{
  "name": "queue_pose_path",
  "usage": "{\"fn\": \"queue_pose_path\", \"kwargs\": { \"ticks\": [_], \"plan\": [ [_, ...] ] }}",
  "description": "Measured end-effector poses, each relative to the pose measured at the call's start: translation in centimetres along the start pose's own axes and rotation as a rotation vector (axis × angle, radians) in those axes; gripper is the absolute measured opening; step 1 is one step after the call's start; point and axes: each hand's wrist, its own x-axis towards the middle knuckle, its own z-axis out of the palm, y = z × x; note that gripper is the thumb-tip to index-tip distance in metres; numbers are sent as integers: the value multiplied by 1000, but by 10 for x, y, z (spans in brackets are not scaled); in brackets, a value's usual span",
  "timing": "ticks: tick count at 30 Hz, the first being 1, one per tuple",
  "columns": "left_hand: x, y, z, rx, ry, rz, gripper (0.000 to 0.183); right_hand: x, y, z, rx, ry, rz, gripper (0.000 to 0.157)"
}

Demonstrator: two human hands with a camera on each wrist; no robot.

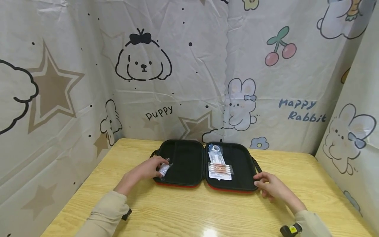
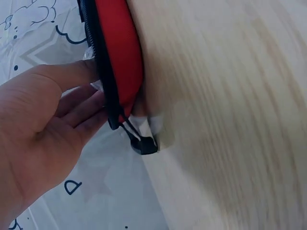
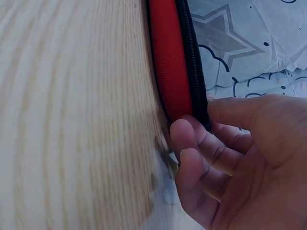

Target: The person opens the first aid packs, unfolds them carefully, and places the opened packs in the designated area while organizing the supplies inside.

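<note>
beige slvs [image 1: 105,210], creased; blk wrist cams [image 1: 127,214], r. one w/ yellow patch [image 1: 292,229]

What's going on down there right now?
A person's left hand holds a small clear-wrapped white bundle at the left side of an open zip case on the wooden table. The right hand grips the case's near right corner. In the case's right half lie a swab pack, a white paper packet and a white roll.

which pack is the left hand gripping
The small white pack in the case's left half; the left hand grips it, while the swab pack and long white packet lie untouched in the right half.
</note>
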Motion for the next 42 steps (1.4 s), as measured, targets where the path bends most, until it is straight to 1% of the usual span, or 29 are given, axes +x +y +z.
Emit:
{"fn": "queue_pose_path", "kwargs": {
  "ticks": [3, 6, 12, 15, 16, 18, 21, 25, 29, 31, 32, 34, 36, 39, 41, 42],
  "plan": [
    [3, 0, 6, -37, -10, 5, 49, -1, 0, 2, -3, 7, 4, 33],
    [7, 5, 11, -50, 17, -26, 50, -1, 1, 3, 0, 11, 9, 33],
    [13, 16, 22, 31, 128, -144, 45, -1, 3, 2, 3, 8, 15, 34],
    [15, 18, 26, 66, 165, -174, 41, -1, 2, 2, 1, 11, 13, 34],
    [16, 19, 27, 77, 177, -175, 41, 0, 2, 2, 2, 10, 10, 34],
    [17, 18, 29, 99, 186, -163, 39, 0, 1, 2, 2, 9, 8, 34],
    [17, 17, 30, 85, 175, -118, 30, 1, 1, 2, -1, 8, 9, 34],
    [15, 14, 26, -14, 107, -52, 19, 1, 1, 2, -8, 12, 16, 33],
    [13, 11, 22, -119, 35, 15, 26, 0, 1, 2, -6, 18, 21, 34],
    [14, 9, 22, -163, 20, 37, 28, 0, 1, 2, -5, 21, 22, 34],
    [14, 9, 23, -183, 24, 41, 28, -1, 1, 2, -3, 20, 22, 34],
    [16, 10, 24, -228, 51, 18, 28, -1, 1, 2, -1, 20, 22, 33],
    [17, 12, 26, -252, 105, -28, 26, -1, 1, 2, -1, 20, 19, 33],
    [18, 18, 29, -271, 172, -133, 27, -1, 2, 2, 2, 20, 16, 34],
    [18, 22, 32, -270, 198, -193, 26, -1, 3, 2, 5, 19, 12, 34],
    [18, 24, 32, -284, 202, -216, 24, -1, 3, 2, 6, 20, 11, 34]
  ]
}}
